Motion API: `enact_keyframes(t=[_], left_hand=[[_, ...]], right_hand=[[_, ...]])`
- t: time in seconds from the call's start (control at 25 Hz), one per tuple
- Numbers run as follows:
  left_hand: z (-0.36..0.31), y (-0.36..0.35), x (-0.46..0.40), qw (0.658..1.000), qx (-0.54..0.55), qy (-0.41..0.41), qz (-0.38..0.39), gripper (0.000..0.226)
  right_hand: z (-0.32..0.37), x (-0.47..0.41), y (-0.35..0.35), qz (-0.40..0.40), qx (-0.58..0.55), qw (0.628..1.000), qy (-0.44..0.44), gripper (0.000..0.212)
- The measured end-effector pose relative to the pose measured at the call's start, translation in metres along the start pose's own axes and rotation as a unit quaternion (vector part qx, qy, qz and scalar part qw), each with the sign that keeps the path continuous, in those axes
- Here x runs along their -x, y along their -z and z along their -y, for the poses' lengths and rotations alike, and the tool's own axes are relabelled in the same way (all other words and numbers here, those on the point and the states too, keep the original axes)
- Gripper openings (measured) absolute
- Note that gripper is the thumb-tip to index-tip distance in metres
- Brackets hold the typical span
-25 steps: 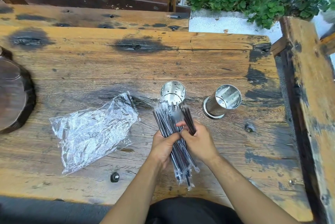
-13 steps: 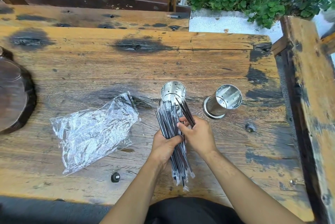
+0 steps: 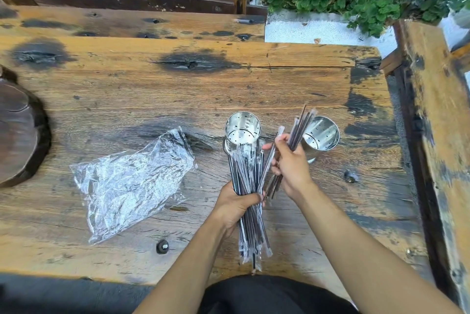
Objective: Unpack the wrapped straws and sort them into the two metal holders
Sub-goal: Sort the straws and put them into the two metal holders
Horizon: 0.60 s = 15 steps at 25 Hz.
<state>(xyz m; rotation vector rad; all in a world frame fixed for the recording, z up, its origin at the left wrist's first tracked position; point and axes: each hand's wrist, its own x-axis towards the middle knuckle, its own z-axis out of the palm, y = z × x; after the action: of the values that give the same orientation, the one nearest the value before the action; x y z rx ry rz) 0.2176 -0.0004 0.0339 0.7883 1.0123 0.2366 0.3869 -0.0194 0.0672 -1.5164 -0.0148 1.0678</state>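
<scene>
Your left hand (image 3: 235,205) grips main straw bundle (image 3: 248,179); right hand (image 3: 290,163) grips smaller bunch (image 3: 298,127) (over right holder (image 3: 321,133)).

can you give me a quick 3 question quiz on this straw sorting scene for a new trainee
1. True or false: both metal holders are empty of straws.
2. Which hand grips the larger bundle of wrapped straws? A) left B) right
3. Fill in: the empty clear plastic bag lies on the table to the ____ of the holders.

Key
1. True: the left holder and right holder show bare perforated insides.
2. A: the left hand grips the larger bundle; the right hand holds a smaller bunch tilted toward the right holder.
3. Left: the plastic bag lies on the wooden table left of both.
</scene>
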Motion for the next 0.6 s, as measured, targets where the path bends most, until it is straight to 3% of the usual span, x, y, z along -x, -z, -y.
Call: enact_keyframes(t=[0.12,0.24,0.36,0.48,0.6], left_hand=[[0.004,0.003,0.001,0.999,-0.008,0.026,-0.016,0.045],[0.007,0.007,0.001,0.997,0.011,0.038,-0.062,0.046],[0.005,0.010,-0.002,0.995,0.039,0.031,-0.082,0.067],[0.000,0.006,-0.005,0.998,0.026,0.006,-0.056,0.060],[0.000,-0.002,-0.005,0.998,0.040,-0.028,-0.041,0.052]], right_hand=[[0.013,-0.015,0.005,-0.047,-0.087,0.995,-0.008,0.015],[0.017,-0.016,0.016,-0.077,-0.107,0.991,-0.032,0.041],[0.008,0.004,0.023,0.025,0.018,0.998,-0.048,0.053],[-0.011,0.029,0.015,0.152,0.227,0.962,-0.013,0.030],[-0.026,0.034,0.001,0.100,0.337,0.935,0.050,0.015]])
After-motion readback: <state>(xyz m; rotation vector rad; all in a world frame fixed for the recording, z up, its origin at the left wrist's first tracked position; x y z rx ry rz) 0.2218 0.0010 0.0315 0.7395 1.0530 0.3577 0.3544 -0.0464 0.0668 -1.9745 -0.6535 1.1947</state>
